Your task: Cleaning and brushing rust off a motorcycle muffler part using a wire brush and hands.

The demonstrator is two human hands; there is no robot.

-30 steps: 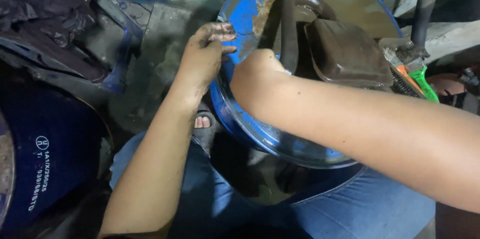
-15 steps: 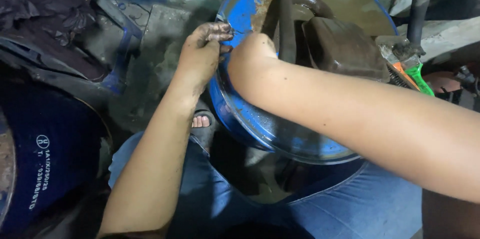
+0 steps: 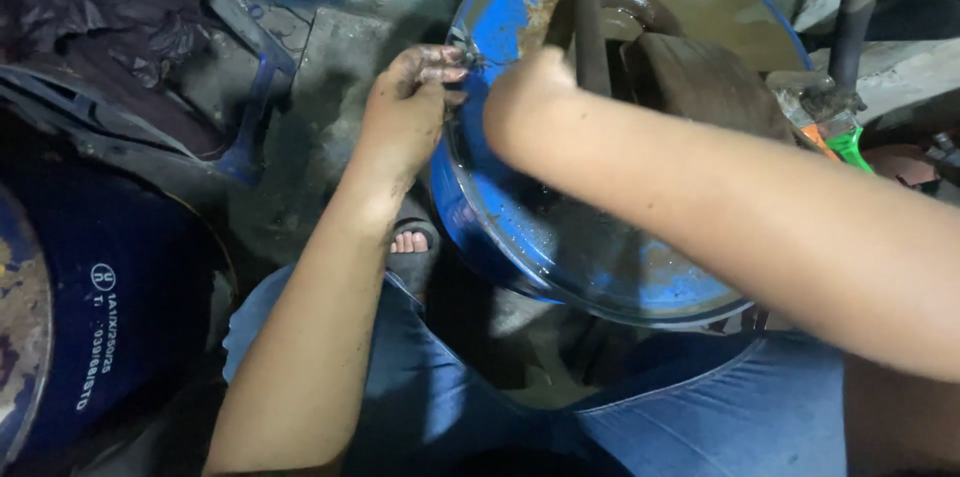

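1. The left hand (image 3: 405,112) is pinching its greasy grip on the rim of the blue drum (image 3: 520,237); whether the right hand (image 3: 530,102) is closing cannot be told.
2. The drum, standing between the knees, is looking heavy, stiff, oily; the rim is offering the hold.
3. One drum is here, with one dark metal part (image 3: 690,77) lying inside.

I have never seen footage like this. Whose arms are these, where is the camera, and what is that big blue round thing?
There is no machine here, only a person at work. The camera sits on their head and looks down, so both bare arms are their own. They sit low, in blue jeans. The big blue round thing is a metal drum with a wet, rusty top. The left hand, smeared with grime, pinches something small at the drum's rim; I cannot tell what. The right hand reaches over the top towards dark metal parts resting there. A second dark blue drum stands at the left, and a sandalled foot shows on the concrete floor.
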